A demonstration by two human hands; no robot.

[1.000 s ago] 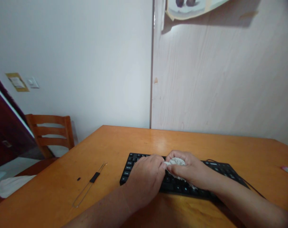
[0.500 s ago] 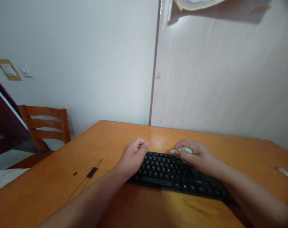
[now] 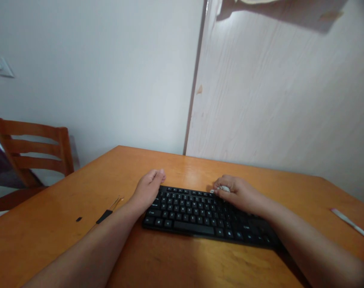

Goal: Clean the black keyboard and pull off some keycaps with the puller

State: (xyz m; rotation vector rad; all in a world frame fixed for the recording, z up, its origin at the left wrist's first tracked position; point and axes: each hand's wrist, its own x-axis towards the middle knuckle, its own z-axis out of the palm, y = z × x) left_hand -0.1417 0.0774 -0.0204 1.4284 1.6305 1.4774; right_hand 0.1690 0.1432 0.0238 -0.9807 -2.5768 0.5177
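Observation:
A black keyboard (image 3: 193,212) lies on the wooden table in front of me. My left hand (image 3: 148,188) is closed at its far left corner, touching or right beside the edge. The thumb and fingers are drawn together, and whatever may be inside them is hidden. Over the far edge, right of the keyboard's middle, my right hand (image 3: 235,192) is closed around a crumpled white wad (image 3: 222,188), a tissue or cloth. Part of the wad shows between thumb and fingers, close to the top row of keys. My right forearm covers part of the keyboard's right end.
Left of my left forearm lie a black strip with thin wires (image 3: 104,216) and a small black piece (image 3: 79,219). A thin white stick with a pink end (image 3: 351,224) is at the right. A wooden chair (image 3: 36,146) stands beyond the table (image 3: 110,172), near the wall.
The view has turned slightly to the right. My left hand has shifted a little left, uncovering more of the keyboard's left keys. My right hand still grips the white wad at the far edge.

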